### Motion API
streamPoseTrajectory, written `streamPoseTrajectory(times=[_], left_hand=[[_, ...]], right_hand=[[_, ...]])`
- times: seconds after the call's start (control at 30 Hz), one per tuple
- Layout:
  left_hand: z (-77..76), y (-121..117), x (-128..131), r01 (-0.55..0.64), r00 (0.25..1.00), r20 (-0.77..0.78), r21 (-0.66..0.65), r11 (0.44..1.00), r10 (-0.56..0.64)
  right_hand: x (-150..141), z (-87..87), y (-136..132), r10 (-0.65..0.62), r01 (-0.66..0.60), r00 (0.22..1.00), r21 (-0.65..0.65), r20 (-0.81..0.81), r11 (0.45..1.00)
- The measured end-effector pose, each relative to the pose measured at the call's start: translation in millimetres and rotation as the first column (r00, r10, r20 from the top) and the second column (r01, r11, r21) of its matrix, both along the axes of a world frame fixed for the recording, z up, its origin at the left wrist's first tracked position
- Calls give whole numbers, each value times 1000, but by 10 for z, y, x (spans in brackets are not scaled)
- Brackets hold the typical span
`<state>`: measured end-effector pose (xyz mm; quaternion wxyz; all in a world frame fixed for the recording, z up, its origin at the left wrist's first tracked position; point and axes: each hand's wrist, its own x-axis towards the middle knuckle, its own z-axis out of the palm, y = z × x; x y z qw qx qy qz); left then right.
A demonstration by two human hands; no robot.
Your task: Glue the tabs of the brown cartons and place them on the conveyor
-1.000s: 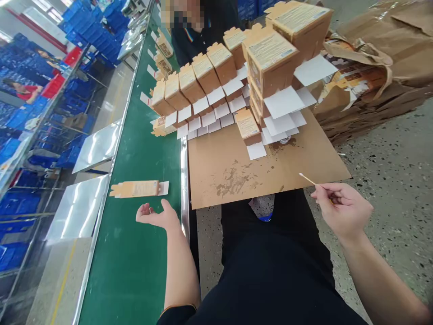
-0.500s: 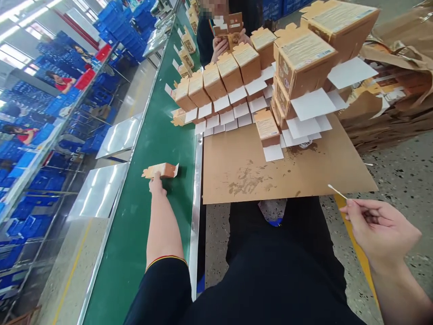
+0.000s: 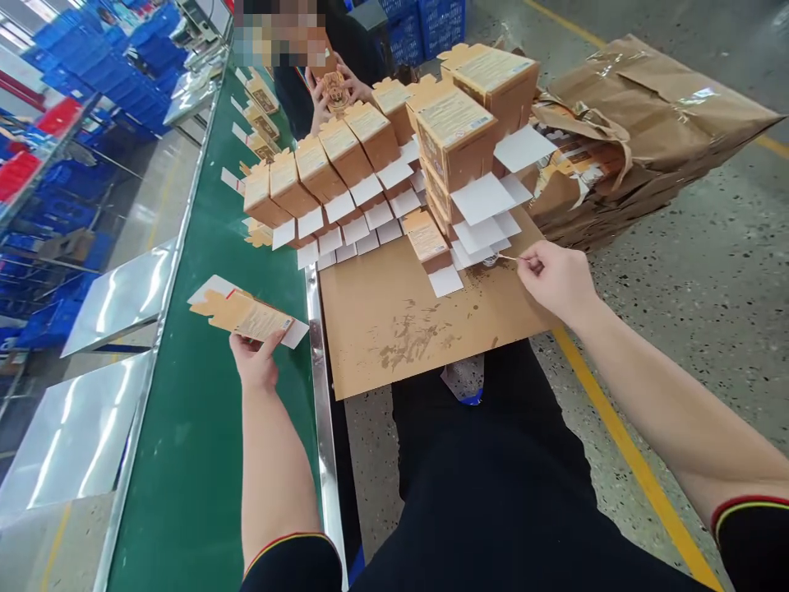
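My left hand [image 3: 254, 362] grips a flat tan carton [image 3: 246, 312] with white end flaps and holds it up over the green conveyor belt [image 3: 203, 460]. My right hand [image 3: 555, 275] pinches a thin cotton swab [image 3: 509, 258]. The swab's tip reaches under the white flaps of the stacked cartons [image 3: 459, 123], at a small glue pot [image 3: 491, 261] on the brown cardboard sheet [image 3: 394, 321] across my lap. A row of upright tan cartons [image 3: 320, 168] with open white flaps lies along the sheet's far edge.
Across the sheet a person's hands [image 3: 336, 82] hold a small carton. More cartons [image 3: 259, 107] lie farther up the belt. A torn brown paper bundle [image 3: 641, 115] sits on the floor at right. Shiny metal plates [image 3: 117, 296] flank the belt's left side; blue crates [image 3: 141, 41] stand beyond.
My left hand has picked the flat carton off the belt and lifted it. My right hand has moved forward and left, bringing the swab to the glue pot under the stacked cartons.
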<state>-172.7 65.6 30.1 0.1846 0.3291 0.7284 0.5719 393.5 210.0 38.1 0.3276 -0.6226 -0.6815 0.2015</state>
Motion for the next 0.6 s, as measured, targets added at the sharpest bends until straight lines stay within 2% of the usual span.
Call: streamPoseTrajectory(times=[0.1, 0.2, 0.27, 0.33, 0.43, 0.53, 0.6], left_hand=[[182, -108, 308, 73, 997, -30, 121, 990, -70], [301, -231, 686, 164, 986, -47, 146, 976, -158], [310, -284, 945, 189, 982, -5, 130, 973, -190], [251, -298, 1216, 218, 971, 76, 102, 971, -226], [53, -250, 1648, 301, 930, 196, 72, 951, -310], [-211, -162, 2013, 366, 893, 263, 43, 930, -364], [-376, -106, 2144, 356, 903, 252, 15, 935, -348]], right_hand=[[-163, 49, 246, 65, -60, 996, -70, 68, 996], [-264, 30, 373, 101, -91, 991, -108, 88, 990], [-293, 25, 422, 120, -108, 988, -120, 98, 987], [-271, 38, 442, 130, -114, 985, -136, 111, 984], [-116, 52, 332, 85, -75, 990, -91, 111, 993], [59, -21, -63, -5, 4, 1000, 35, 18, 999], [43, -133, -455, 5, 3, 994, 74, -110, 997]])
